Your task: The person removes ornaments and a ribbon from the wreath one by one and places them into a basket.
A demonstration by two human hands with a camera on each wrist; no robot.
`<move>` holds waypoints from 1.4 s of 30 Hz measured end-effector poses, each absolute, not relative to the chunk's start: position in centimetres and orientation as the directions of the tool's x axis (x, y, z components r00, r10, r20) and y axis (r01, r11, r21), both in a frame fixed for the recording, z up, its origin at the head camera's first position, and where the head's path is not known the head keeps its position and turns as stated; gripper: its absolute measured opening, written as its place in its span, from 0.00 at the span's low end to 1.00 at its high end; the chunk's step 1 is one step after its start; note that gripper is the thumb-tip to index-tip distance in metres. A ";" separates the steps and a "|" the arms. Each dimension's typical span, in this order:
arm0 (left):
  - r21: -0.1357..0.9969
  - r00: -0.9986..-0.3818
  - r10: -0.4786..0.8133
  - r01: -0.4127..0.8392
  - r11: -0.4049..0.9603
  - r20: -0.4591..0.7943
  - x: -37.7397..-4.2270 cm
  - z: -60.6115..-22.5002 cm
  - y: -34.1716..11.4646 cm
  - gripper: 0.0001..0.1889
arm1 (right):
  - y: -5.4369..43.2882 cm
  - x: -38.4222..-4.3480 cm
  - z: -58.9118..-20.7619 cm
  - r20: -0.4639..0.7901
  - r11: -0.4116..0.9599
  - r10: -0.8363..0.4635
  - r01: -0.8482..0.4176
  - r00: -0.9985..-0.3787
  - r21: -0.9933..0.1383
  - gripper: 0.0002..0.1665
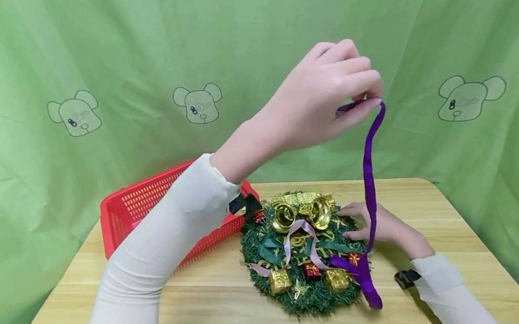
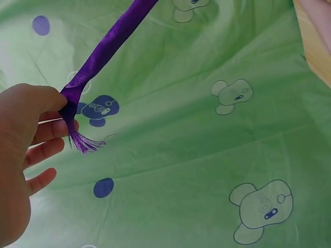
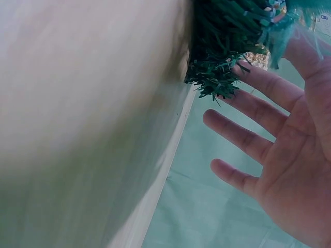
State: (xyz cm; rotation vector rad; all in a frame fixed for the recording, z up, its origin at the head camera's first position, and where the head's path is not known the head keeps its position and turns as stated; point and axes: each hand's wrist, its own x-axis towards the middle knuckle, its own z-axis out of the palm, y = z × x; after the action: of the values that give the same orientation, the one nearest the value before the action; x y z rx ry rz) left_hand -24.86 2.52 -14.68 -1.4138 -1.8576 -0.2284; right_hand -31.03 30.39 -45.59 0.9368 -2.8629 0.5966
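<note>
My left hand (image 1: 328, 91) is raised high above the table and pinches one end of a purple ribbon (image 1: 369, 182) between thumb and fingers. A frayed tip of the ribbon (image 2: 85, 142) sticks out below the pinch in the left wrist view. The ribbon hangs down to the right edge of a green Christmas wreath (image 1: 268, 240), where its lower part lies in a bend. My right hand (image 1: 382, 223) is at the wreath's right side. In the right wrist view its fingers (image 3: 243, 139) are stretched out, with the upper ones at the green tinsel (image 3: 227, 41).
The wreath carries gold bells (image 1: 320, 212), small gift boxes (image 1: 280, 281) and a pale pink ribbon (image 1: 314, 251). Behind my left forearm stands a red plastic basket (image 1: 119, 211). A green curtain (image 1: 245, 26) hangs behind the wooden table (image 1: 223, 313).
</note>
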 end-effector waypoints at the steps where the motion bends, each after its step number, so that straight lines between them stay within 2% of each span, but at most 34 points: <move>1: -0.307 -0.082 0.747 0.878 0.368 0.659 -24.8 -14.8 2.4 0.11 | 30.4 -31.0 -45.6 0.189 0.741 -0.555 -0.584 -0.810 -0.331 0.34; 7: -0.291 -0.115 0.731 0.867 0.404 0.672 -25.6 -15.2 0.6 0.10 | 30.2 -30.8 -45.5 0.182 0.759 -0.536 -0.565 -0.825 -0.324 0.34; 10: -0.261 -0.141 0.706 0.865 0.429 0.694 -26.4 -15.3 -1.3 0.09 | 30.1 -30.8 -45.3 0.146 0.774 -0.517 -0.534 -0.843 -0.341 0.36; 14: -0.227 -0.167 0.652 0.850 0.475 0.740 -27.3 -14.9 -4.4 0.08 | 30.1 -30.9 -45.3 0.131 0.786 -0.524 -0.537 -0.841 -0.306 0.36; 26: -0.159 -0.315 0.474 0.672 0.723 0.822 -28.3 -11.3 -12.7 0.11 | 30.4 -30.8 -44.9 0.121 0.787 -0.527 -0.537 -0.841 -0.302 0.36; 42: -0.112 -0.444 0.352 0.482 0.869 0.824 -27.9 -8.3 -16.3 0.18 | 30.4 -30.8 -45.3 0.129 0.784 -0.532 -0.544 -0.837 -0.297 0.36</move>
State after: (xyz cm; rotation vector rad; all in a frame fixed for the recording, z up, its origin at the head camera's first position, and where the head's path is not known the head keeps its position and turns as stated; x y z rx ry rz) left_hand -27.95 -16.33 -8.27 -0.6038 -2.0786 -0.1709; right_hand -30.81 30.43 -45.27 0.8845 -2.9317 0.5061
